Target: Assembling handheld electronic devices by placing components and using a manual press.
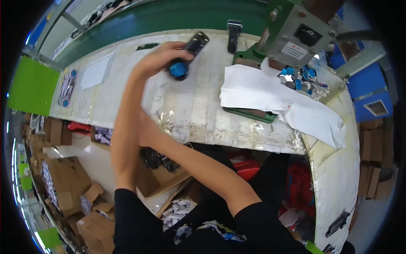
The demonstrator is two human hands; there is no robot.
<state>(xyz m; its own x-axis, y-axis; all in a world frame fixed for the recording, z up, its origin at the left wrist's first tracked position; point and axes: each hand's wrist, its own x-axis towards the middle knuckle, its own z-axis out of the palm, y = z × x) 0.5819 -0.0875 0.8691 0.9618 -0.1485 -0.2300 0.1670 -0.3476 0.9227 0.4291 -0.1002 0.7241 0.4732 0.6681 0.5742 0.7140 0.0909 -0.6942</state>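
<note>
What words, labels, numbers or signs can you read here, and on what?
No text is legible.
White label on the machine's grey head: too small to read.
Dark plate near it: pale mark, too blurred to read.
Pale label on the blue bin: too small to read.

Bright light is flooding the counter [201,95], clear tape [256,128] is glinting, the left hand [164,57] is blurring, and outer edges are visibly bending.

Held device [197,44]: black, round end [178,70] blue. Cloth [253,89]: white. Worktop [203,106]: off-white, yellowish blotches. Press [287,25]: green and grey. Loose discs [298,84]: blue, silver. Side panel [31,89]: lime green. Shirt [137,220]: black, multicoloured print.
</note>
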